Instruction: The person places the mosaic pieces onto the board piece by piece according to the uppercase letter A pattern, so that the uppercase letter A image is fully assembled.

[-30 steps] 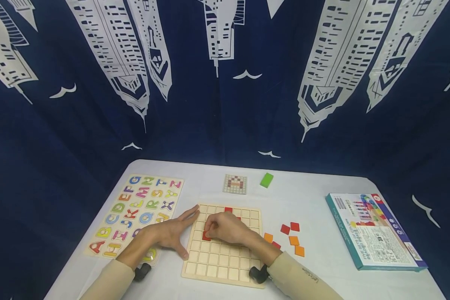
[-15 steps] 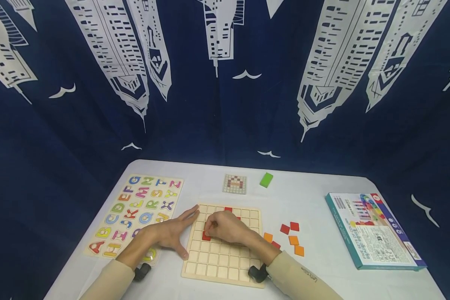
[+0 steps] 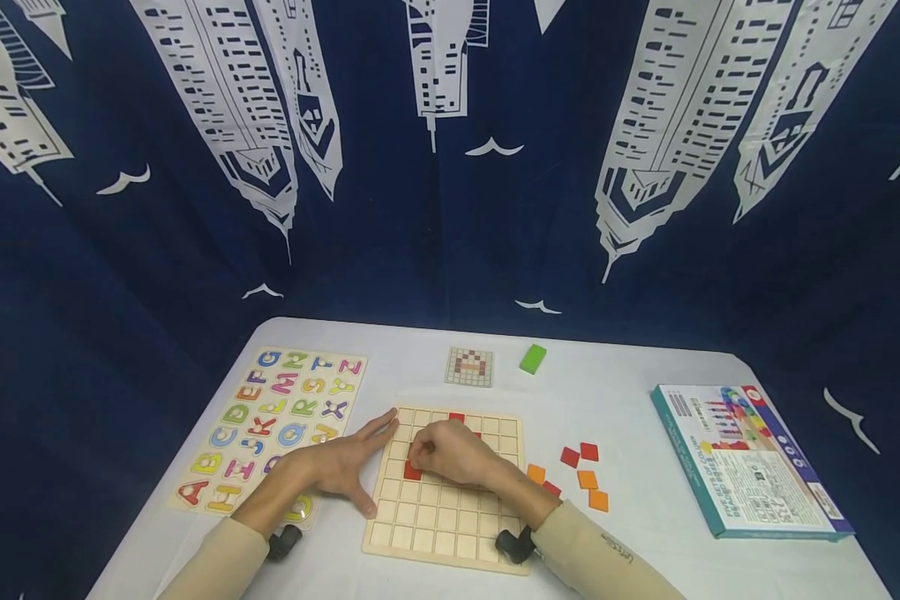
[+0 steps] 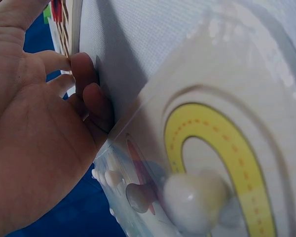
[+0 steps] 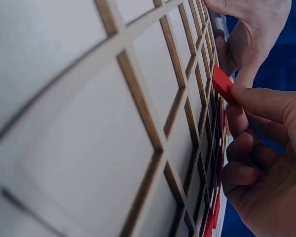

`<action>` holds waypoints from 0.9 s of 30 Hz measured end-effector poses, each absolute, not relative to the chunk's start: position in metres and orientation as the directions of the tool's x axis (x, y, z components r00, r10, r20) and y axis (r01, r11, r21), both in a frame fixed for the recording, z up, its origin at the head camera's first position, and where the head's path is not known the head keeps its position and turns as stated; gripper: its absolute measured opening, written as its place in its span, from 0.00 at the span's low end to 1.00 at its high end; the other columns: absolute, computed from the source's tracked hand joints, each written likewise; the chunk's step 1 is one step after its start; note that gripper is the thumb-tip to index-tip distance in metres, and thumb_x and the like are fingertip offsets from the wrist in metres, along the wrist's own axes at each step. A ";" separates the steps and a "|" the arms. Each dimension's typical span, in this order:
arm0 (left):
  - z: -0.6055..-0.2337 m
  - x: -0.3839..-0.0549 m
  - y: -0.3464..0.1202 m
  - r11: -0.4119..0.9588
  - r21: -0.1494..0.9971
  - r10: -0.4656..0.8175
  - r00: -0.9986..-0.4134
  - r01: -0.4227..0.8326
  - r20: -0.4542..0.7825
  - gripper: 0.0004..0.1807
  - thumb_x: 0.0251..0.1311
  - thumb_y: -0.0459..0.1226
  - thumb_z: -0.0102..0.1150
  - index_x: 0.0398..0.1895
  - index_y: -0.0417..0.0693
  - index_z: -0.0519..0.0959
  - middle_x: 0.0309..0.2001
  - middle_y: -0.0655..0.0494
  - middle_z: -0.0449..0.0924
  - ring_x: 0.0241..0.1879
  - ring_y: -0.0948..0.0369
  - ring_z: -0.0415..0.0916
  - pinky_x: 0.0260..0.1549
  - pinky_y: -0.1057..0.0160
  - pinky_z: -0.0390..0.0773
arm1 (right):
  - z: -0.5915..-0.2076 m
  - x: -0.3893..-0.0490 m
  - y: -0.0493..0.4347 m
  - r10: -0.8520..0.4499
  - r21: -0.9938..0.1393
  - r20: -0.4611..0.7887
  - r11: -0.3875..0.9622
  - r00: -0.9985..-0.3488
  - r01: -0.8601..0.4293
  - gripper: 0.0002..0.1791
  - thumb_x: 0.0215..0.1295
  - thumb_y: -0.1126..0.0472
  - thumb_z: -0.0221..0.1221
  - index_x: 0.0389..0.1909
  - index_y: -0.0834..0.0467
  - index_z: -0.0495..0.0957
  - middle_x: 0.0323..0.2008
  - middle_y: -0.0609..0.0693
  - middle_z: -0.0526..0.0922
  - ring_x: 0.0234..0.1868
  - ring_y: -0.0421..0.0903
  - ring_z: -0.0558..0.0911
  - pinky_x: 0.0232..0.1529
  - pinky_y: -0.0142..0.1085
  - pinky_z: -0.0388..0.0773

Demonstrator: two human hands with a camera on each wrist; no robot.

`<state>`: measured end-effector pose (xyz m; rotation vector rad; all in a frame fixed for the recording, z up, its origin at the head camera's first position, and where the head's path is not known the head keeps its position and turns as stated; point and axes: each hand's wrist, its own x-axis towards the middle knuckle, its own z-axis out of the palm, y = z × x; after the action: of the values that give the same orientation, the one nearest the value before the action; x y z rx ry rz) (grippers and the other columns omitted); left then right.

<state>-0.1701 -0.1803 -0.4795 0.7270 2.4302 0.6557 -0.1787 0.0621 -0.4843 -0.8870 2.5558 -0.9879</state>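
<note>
A wooden grid board [image 3: 424, 543] lies on the table. Along its left edge rests my left hand [image 3: 328, 468], thumb and fingers spread, holding nothing. My right hand [image 3: 457, 454] is over the board's left part, and its thumb and fingertips pinch a red square tile [image 5: 223, 84]. In the head view this tile [image 3: 412, 471] sits at a cell near the left edge; whether it is fully seated cannot be told. Another red tile [image 3: 457, 417] lies at the board's far edge. More red tiles are partly hidden behind the right hand.
Loose red tiles [image 3: 570, 457] and orange tiles [image 3: 598, 501] lie right of the board. Behind it are a small pattern card [image 3: 469, 367] and a green block [image 3: 533, 359]. An alphabet knob puzzle [image 3: 225, 468] lies left, and a flat game box [image 3: 753, 467] far right.
</note>
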 end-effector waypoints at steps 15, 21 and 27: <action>-0.481 -0.171 -0.181 0.740 0.573 0.603 -0.726 0.353 -0.331 0.75 0.30 0.55 0.83 0.82 0.51 0.46 0.82 0.60 0.28 0.79 0.51 0.42 0.72 0.46 0.60 | -0.489 -0.180 0.060 -0.617 -0.675 -0.018 0.588 -0.786 -0.446 0.10 0.62 0.67 0.64 0.29 0.47 0.86 0.27 0.35 0.81 0.28 0.34 0.75 0.31 0.27 0.75; -0.481 -0.170 -0.181 0.744 0.569 0.598 -0.729 0.350 -0.333 0.75 0.30 0.54 0.84 0.82 0.51 0.46 0.82 0.61 0.29 0.79 0.51 0.44 0.72 0.46 0.61 | -0.489 -0.180 0.059 -0.615 -0.667 -0.017 0.594 -0.788 -0.449 0.10 0.62 0.67 0.63 0.29 0.47 0.86 0.27 0.35 0.81 0.29 0.34 0.75 0.32 0.27 0.75; -0.480 -0.170 -0.181 0.739 0.570 0.606 -0.724 0.359 -0.330 0.74 0.31 0.54 0.83 0.82 0.50 0.46 0.82 0.59 0.29 0.79 0.51 0.44 0.72 0.47 0.61 | -0.488 -0.179 0.059 -0.616 -0.668 -0.024 0.596 -0.788 -0.446 0.08 0.62 0.65 0.66 0.30 0.48 0.86 0.27 0.35 0.81 0.29 0.34 0.75 0.31 0.27 0.75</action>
<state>-0.1701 -0.1811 -0.4797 0.7302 2.4329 0.6533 -0.1788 0.0588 -0.4883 -0.8732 2.5736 -0.9744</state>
